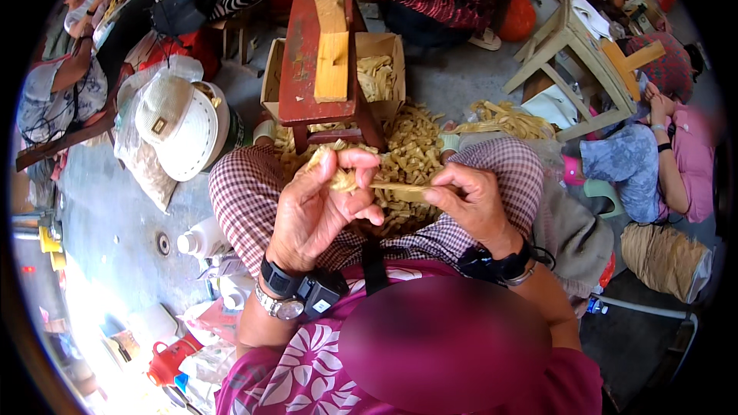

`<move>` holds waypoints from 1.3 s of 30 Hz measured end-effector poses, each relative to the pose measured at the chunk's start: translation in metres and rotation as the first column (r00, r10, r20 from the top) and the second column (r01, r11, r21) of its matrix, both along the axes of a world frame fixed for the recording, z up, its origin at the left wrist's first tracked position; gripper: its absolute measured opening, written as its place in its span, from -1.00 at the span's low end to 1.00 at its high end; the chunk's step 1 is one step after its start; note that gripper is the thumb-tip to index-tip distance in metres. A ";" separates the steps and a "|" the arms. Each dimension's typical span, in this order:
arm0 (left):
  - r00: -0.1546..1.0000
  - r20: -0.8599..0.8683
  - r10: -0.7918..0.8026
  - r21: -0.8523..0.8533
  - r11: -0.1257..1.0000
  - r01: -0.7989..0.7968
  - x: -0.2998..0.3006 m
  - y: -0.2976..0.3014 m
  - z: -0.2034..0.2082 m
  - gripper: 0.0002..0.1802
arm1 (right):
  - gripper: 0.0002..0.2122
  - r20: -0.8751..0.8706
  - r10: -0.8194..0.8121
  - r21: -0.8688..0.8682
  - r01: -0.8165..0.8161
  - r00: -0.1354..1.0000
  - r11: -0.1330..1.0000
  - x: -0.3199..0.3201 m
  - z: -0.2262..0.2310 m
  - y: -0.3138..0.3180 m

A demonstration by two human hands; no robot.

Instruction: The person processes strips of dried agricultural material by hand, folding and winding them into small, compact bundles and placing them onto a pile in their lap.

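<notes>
A thin yellowish strip (401,187) stretches between my two hands above my lap. My left hand (311,207) has its fingers curled around the strip's bunched, looped end (343,180). The other end is pinched between the thumb and fingers of my right hand (473,204). Below and beyond my hands, a heap of short, knotted yellowish pieces (407,146) lies between my legs. Longer loose strips (507,119) are laid beyond my right knee.
Ahead stands a red wooden bench (298,46) bearing a wooden block (332,69), with a cardboard box (398,69) beside it. A white sun hat (173,127) is at left, a wooden stool (565,69) at right. Other people sit at both sides, one in pink (688,169).
</notes>
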State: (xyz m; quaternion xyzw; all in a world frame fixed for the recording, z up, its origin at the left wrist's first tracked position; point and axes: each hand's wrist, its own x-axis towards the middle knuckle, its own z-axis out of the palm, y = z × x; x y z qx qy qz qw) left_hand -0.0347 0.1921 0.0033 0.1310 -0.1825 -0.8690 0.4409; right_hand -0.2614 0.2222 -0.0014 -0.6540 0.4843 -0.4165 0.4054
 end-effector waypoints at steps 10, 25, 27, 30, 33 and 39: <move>0.751 0.655 0.077 -0.147 0.989 0.027 -0.013 -0.014 -0.003 -0.60 | -0.82 -0.037 0.024 0.226 -0.015 0.999 0.974 0.005 -0.012 -0.010; 0.831 0.434 0.348 -0.216 0.936 -0.279 0.012 -0.069 0.018 -0.91 | -0.75 -0.181 0.192 -0.011 -0.197 0.965 0.980 0.017 0.034 -0.079; 0.767 0.460 0.448 -0.321 0.889 -0.326 0.005 -0.096 0.025 -0.85 | -0.77 -0.306 0.073 -0.155 -0.125 0.949 0.980 0.017 0.037 -0.110; 0.692 0.544 0.475 -0.403 0.871 -0.281 0.006 -0.125 0.036 -0.83 | -0.78 -0.351 -0.002 -0.328 -0.121 0.936 0.937 0.020 0.046 -0.148; 0.642 0.549 0.536 -0.440 0.838 -0.324 0.003 -0.147 0.039 -0.83 | -0.80 -0.390 -0.063 -0.390 -0.103 0.919 0.915 0.024 0.053 -0.174; 0.537 0.627 0.564 -0.509 0.819 -0.266 0.007 -0.181 0.002 -0.88 | -0.81 -0.460 -0.214 -0.531 -0.074 0.861 0.844 0.036 0.025 -0.206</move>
